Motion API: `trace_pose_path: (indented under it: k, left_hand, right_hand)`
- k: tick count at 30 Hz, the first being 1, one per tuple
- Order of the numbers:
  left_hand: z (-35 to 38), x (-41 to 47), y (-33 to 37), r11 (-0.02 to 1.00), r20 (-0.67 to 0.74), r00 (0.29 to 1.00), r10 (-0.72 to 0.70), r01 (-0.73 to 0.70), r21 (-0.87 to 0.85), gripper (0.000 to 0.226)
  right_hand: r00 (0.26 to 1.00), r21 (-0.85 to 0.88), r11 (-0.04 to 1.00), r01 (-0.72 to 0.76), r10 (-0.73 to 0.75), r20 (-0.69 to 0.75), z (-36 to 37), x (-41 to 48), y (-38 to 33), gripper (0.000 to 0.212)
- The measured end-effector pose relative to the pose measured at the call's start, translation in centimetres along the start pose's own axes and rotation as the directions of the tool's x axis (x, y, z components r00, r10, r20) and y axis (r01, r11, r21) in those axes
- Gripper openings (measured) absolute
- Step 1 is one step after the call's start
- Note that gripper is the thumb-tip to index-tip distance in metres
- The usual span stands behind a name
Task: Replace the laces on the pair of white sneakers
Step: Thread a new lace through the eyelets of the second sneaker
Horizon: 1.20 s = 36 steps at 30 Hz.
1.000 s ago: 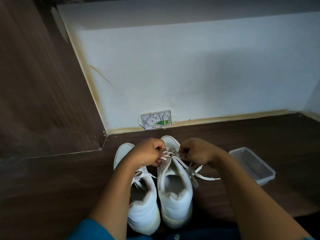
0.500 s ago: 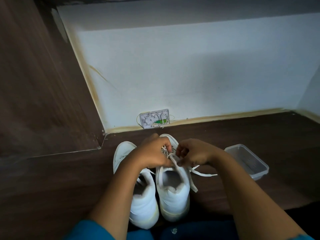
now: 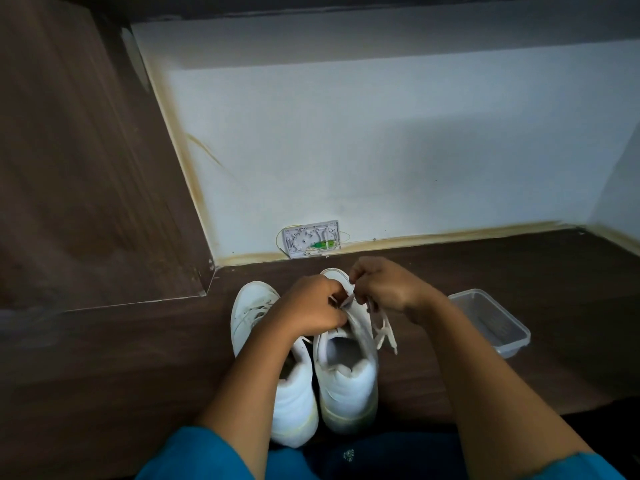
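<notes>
Two white sneakers stand side by side on the dark wooden floor, toes toward the wall. My left hand [image 3: 313,306] and my right hand [image 3: 382,284] meet over the front of the right sneaker [image 3: 348,379], fingers curled, each pinching its white lace [image 3: 382,327]. Loose lace ends hang down the shoe's right side. The left sneaker [image 3: 252,306] is laced and partly hidden under my left forearm.
A clear plastic container [image 3: 491,320] sits on the floor to the right of the shoes. A white wall plate with exposed wiring [image 3: 311,239] is at the wall's base just beyond the toes. A dark wooden panel [image 3: 79,168] rises on the left.
My right hand has lifted and moved toward the toe, drawing the lace ends in from the floor so they now hang beside the shoe. My left hand stays on the laces.
</notes>
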<state>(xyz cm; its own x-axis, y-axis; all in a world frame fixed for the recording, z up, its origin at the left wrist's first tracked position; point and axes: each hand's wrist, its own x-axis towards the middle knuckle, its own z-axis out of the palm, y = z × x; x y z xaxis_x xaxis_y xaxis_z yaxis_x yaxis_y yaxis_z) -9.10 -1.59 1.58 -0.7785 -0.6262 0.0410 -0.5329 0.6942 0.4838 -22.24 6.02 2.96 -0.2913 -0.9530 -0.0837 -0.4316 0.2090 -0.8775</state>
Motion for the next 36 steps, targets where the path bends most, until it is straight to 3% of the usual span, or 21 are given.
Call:
trace_pose_path:
  k: [4, 7, 9, 11, 15, 18, 21, 25, 30, 32, 34, 36]
  left_hand:
    - [0.2, 0.2, -0.7, 0.989, -0.053, 0.998, 0.023, -0.030, -0.148, 0.004]
    - [0.5, 0.6, -0.9, 0.975, -0.141, 0.989, 0.042, -0.072, -0.211, 0.020]
    - [0.5, 0.8, -0.9, 0.927, -0.170, 0.985, 0.028, -0.089, -0.366, 0.033]
    - [0.4, 0.8, -1.0, 0.875, -0.172, 0.985, 0.033, -0.111, -0.471, 0.038]
    - [-0.2, 0.5, -0.3, 0.816, -0.199, 0.980, 0.023, -0.133, -0.562, 0.035]
    - [-1.0, 0.1, 0.1, 0.695, -0.173, 0.985, 0.005, -0.128, -0.707, 0.030]
    - [-1.2, -0.1, 0.0, 0.649, -0.157, 0.987, -0.031, -0.099, -0.754, 0.023]
    - [-1.8, -0.3, 0.4, 0.512, -0.120, 0.993, -0.006, -0.100, -0.853, 0.022]
    - [-3.2, -0.8, 1.6, 0.323, -0.280, 0.960, 0.007, -0.267, -0.908, 0.027]
    - [-4.2, -1.1, 2.3, 0.233, -0.322, 0.947, 0.004, -0.314, -0.920, 0.028]
    - [-4.9, -1.3, 2.8, 0.192, -0.351, 0.936, -0.025, -0.340, -0.921, 0.043]
    - [-5.2, -1.4, 3.0, 0.172, -0.358, 0.932, -0.051, -0.345, -0.923, 0.053]
  right_hand:
    - [0.996, 0.434, 0.897, 0.086, -0.083, -0.026, -0.6, -0.5, -1.3, 0.021]
    - [0.973, 0.640, 0.737, 0.218, -0.218, -0.080, -1.2, -1.0, -2.5, 0.024]
    - [0.964, 0.712, 0.663, 0.230, -0.255, -0.074, -1.0, -1.2, -2.9, 0.025]
    - [0.967, 0.729, 0.650, 0.213, -0.246, -0.062, -0.5, -1.1, -3.0, 0.026]
    - [0.961, 0.622, 0.739, 0.259, -0.265, -0.085, 0.2, -1.0, -3.2, 0.024]
    - [0.962, 0.650, 0.719, 0.247, -0.260, -0.077, 0.1, -1.1, -3.4, 0.026]
    - [0.958, 0.670, 0.695, 0.261, -0.269, -0.094, -0.3, -1.2, -3.8, 0.025]
    - [0.955, 0.654, 0.709, 0.264, -0.288, -0.073, -0.7, -1.4, -4.6, 0.023]
    - [0.958, 0.758, 0.591, 0.277, -0.230, -0.171, -1.0, -1.3, -4.8, 0.025]
    - [0.975, 0.663, 0.718, 0.212, -0.109, -0.193, -1.4, -0.6, -3.8, 0.025]
    - [0.989, 0.326, 0.943, 0.069, -0.021, -0.147, -1.7, -0.1, -2.3, 0.028]
    - [0.998, -0.033, 0.999, 0.027, -0.025, 0.052, -1.4, -0.1, -1.0, 0.029]
